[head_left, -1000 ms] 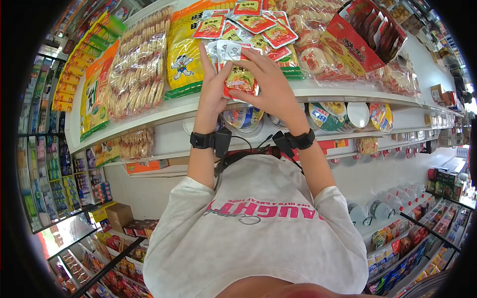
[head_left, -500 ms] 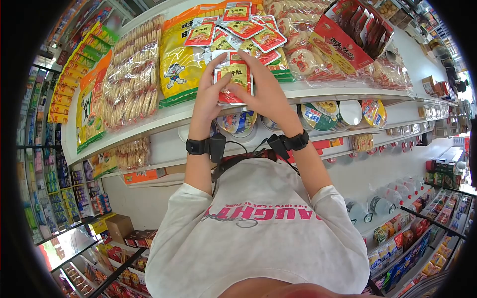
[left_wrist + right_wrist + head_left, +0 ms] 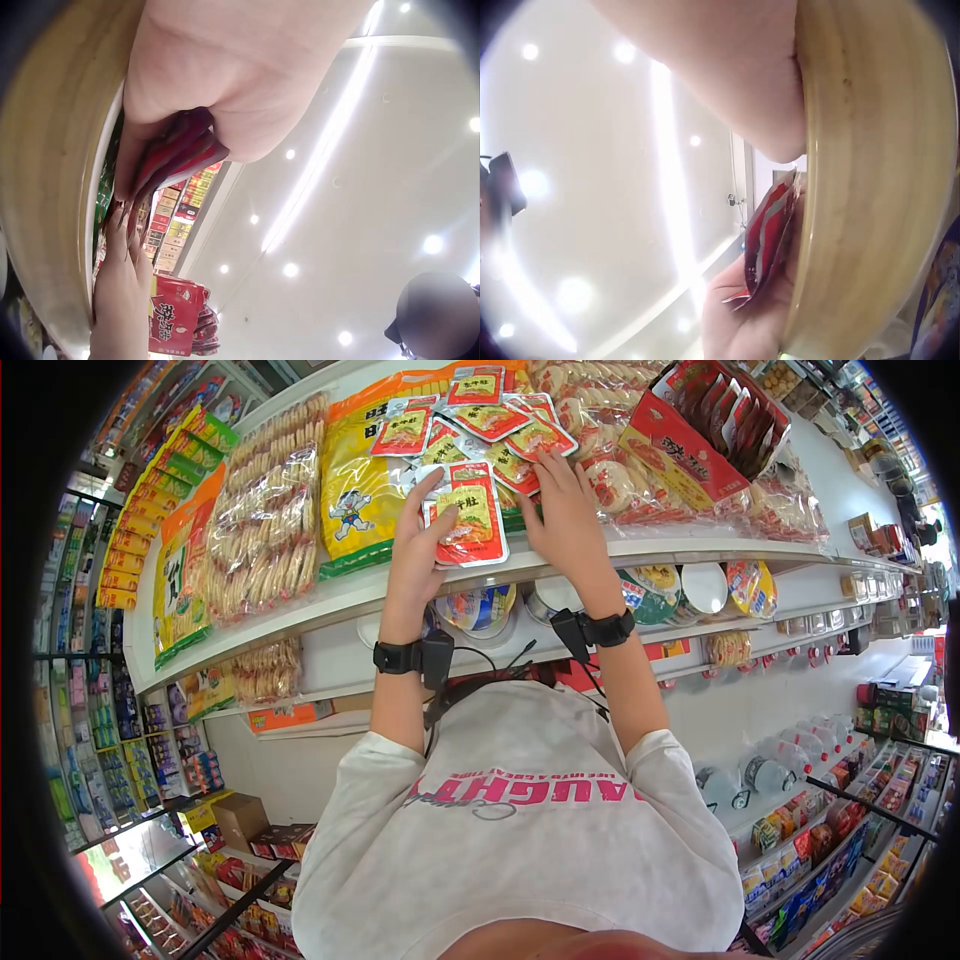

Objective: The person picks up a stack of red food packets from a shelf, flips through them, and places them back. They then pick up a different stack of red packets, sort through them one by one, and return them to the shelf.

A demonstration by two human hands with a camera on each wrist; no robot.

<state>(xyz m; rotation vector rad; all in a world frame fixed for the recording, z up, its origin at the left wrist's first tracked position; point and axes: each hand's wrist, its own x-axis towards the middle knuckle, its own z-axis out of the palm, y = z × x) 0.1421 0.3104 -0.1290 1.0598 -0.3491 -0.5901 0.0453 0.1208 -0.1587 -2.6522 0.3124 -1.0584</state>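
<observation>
My left hand (image 3: pixel 432 520) grips a small stack of red and yellow snack packets (image 3: pixel 468 510) upright at the front of the top shelf (image 3: pixel 300 598). The left wrist view shows the stack (image 3: pixel 176 154) squeezed between thumb and fingers. My right hand (image 3: pixel 560 495) lies apart from the stack, to its right. Its fingers are stretched over the loose packets (image 3: pixel 500 420) heaped on the shelf and touch them. In the right wrist view the held packets (image 3: pixel 769 232) stand edge-on beside the shelf lip (image 3: pixel 870 187), with the left hand (image 3: pixel 742 319) below them.
A yellow cartoon bag (image 3: pixel 355 490) and clear bags of rice crackers (image 3: pixel 265 500) lie left of the pile. A red display box (image 3: pixel 700 430) stands to its right. Bowl noodles (image 3: pixel 660 585) fill the shelf below. More stocked shelves run down both sides.
My right hand has let go of the stack and moved right and up onto the loose packets. The left hand keeps the stack, now tilted slightly left.
</observation>
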